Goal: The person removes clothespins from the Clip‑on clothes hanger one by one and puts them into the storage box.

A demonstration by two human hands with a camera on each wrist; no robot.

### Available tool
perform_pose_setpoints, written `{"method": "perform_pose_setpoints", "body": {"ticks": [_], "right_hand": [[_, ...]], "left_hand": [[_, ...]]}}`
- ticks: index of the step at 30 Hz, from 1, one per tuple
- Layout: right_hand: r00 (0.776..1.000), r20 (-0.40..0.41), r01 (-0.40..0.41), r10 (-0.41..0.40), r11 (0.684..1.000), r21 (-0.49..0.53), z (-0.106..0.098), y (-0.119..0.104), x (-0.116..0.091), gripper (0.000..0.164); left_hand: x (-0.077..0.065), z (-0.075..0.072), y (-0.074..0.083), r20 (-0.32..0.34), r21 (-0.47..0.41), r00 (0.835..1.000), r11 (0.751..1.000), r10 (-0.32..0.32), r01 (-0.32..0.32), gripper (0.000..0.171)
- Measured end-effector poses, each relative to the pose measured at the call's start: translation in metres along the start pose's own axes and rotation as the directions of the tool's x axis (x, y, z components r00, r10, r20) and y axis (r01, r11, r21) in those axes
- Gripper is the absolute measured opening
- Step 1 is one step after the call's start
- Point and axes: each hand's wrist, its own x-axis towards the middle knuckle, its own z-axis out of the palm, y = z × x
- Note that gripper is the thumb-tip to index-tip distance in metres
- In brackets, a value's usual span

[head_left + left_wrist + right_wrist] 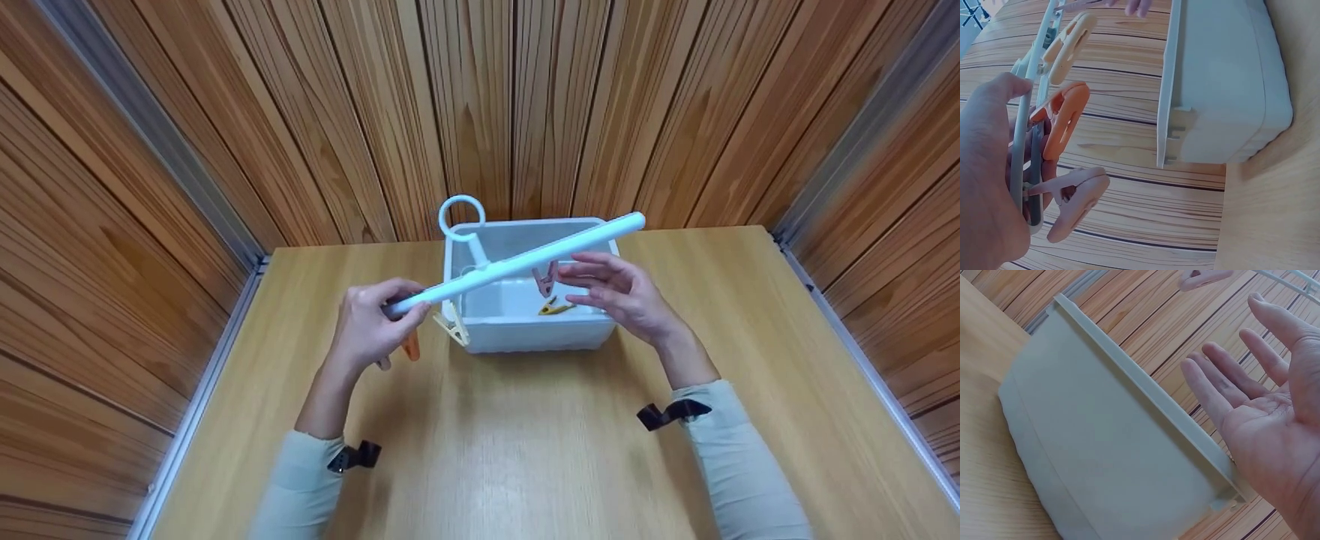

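Observation:
A pale blue clip hanger point(525, 260) is held up at a slant over the bin, its right end higher. My left hand point(375, 319) grips the bar's left end, thumb along the side. From the bar hang an orange clip point(1067, 118), a cream clip point(1071, 48) and a pale pink clip point(1079, 199). Farther right hangs another pink clip point(546, 279). My right hand point(619, 294) has its fingers loosely extended beside that clip, palm facing up in the right wrist view point(1266, 416). A yellow clip point(555, 306) shows within the bin's opening.
The white plastic bin point(540, 335) stands on the wooden table point(510, 450) near the back wall. Wood-plank panels point(480, 112) rise behind and on both sides, with metal rails point(199, 409) along the table's sides. The hanger's ring hook point(462, 198) points toward the back.

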Motion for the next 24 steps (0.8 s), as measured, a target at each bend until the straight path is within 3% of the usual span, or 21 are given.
{"method": "perform_pose_setpoints", "body": {"ticks": [13,24], "right_hand": [[0.996,0.065,0.055,-0.059,0.996,0.067,0.007,0.002,0.001,0.047],[0.998,0.057,0.036,-0.037,0.999,0.017,0.024,0.001,0.007,0.047]], "left_hand": [[0.003,0.005,0.001,0.043,-0.050,0.999,0.998,0.032,-0.029,0.015],[0.004,0.002,-0.001,0.065,-0.084,0.995,0.994,0.075,-0.070,0.015]]}}
